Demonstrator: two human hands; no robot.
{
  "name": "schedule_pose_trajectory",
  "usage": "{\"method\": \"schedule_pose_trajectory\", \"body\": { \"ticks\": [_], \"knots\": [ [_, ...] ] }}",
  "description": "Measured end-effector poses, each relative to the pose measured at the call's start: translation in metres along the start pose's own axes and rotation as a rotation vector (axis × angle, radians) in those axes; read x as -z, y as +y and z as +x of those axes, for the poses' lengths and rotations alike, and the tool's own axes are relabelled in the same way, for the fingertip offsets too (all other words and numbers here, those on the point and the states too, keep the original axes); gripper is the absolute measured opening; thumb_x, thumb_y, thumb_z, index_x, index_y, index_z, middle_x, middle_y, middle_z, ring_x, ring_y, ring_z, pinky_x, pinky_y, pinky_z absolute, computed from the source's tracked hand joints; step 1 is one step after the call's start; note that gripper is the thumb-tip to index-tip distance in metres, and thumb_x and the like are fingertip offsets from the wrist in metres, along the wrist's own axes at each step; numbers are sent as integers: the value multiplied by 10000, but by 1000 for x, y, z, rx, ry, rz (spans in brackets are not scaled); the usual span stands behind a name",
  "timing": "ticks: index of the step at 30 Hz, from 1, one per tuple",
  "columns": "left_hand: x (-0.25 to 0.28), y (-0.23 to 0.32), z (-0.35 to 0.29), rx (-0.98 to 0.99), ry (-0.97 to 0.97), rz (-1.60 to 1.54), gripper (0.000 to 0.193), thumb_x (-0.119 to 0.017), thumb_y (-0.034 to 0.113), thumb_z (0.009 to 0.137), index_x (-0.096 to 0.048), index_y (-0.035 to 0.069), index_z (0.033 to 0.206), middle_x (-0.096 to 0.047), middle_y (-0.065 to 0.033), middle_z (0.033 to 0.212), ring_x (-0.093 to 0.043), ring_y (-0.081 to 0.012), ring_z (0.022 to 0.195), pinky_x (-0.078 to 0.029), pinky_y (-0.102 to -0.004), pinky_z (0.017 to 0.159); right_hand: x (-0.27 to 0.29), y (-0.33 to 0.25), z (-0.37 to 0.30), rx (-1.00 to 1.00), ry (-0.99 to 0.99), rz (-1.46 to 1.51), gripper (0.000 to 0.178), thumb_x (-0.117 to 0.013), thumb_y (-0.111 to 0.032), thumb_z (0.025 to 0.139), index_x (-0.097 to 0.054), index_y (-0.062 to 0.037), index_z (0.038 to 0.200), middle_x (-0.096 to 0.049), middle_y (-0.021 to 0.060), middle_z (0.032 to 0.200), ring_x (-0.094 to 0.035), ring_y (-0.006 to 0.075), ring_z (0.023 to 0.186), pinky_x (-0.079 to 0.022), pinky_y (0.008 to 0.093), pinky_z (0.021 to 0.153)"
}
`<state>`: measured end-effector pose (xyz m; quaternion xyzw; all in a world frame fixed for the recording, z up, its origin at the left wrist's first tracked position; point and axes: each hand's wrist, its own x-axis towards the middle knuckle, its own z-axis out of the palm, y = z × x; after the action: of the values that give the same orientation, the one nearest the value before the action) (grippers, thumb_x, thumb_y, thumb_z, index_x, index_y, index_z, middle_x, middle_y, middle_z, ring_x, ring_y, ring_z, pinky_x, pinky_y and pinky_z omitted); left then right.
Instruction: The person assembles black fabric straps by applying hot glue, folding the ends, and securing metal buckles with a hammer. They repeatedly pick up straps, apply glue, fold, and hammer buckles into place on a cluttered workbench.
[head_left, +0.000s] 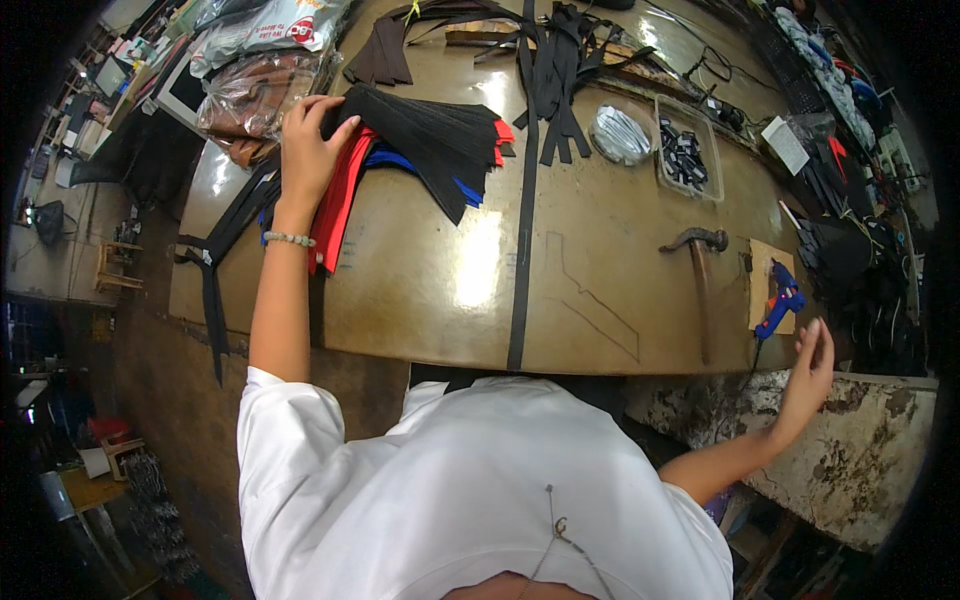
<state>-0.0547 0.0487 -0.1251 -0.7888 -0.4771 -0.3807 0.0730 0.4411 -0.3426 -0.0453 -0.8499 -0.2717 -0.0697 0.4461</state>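
On the left of the table, my left hand (312, 150) closes its thumb and fingers around the near end of a fanned stack of black strips (425, 140). Red strips (338, 205) and blue strips (388, 157) lie under and beside the black ones. My right hand (812, 365) is at the table's front right edge with fingers extended, and nothing shows in it. Closest to it is a blue glue gun (784, 298) on a piece of cardboard (760, 262). A hammer (703, 290) with a wooden handle lies left of the glue gun.
One long black strap (527, 210) crosses the table front to back. Farther off are hanging black straps (558, 75), a round pack of silvery pieces (621, 135) and a clear box (718, 185) of small dark parts. Plastic-wrapped brown goods (260, 100) crowd the back left.
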Motion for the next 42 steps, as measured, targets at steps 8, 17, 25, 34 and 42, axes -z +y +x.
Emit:
{"method": "schedule_pose_trajectory", "body": {
  "ticks": [8,17,25,34,42],
  "knots": [
    [59,76,31,177,-108,-437,165,-693,130,923,-712,-17,995,-724,-58,857,-648,-98,793,-506,-248,750,-81,-120,-48,444,-374,247,375,-691,-241,927,-658,-24,1230,-678,140,1174,-627,217,1104,-461,339,968],
    [91,224,-6,-56,-164,-747,108,-739,68,856,-702,9,938,-691,-61,836,-585,-121,635,-447,-243,549,-145,-176,-96,459,-582,637,390,-738,-193,873,-645,-29,1214,-692,185,1051,-676,288,951,-516,355,835],
    [1,195,-89,407,-535,-712,159,-725,122,872,-718,-22,937,-694,-115,782,-586,-154,630,-474,-292,604,-214,-106,-140,407,-661,360,243,-731,-161,871,-705,-12,1062,-694,143,919,-674,271,820,-517,350,736],
    [-5,183,-98,314,-501,-679,163,-733,112,854,-711,-33,926,-686,-152,840,-635,-216,697,-502,-316,660,-221,-94,-149,462,-670,291,183,-684,-180,889,-697,-38,1004,-658,132,928,-637,335,879,-504,423,762],
    [-3,189,-102,251,-494,-509,163,-736,157,851,-709,29,948,-642,-100,852,-637,-268,766,-510,-363,699,-222,-92,-156,606,-579,136,203,-692,-161,844,-713,-90,1033,-637,69,1020,-604,288,935,-469,411,790]
  ]
}}
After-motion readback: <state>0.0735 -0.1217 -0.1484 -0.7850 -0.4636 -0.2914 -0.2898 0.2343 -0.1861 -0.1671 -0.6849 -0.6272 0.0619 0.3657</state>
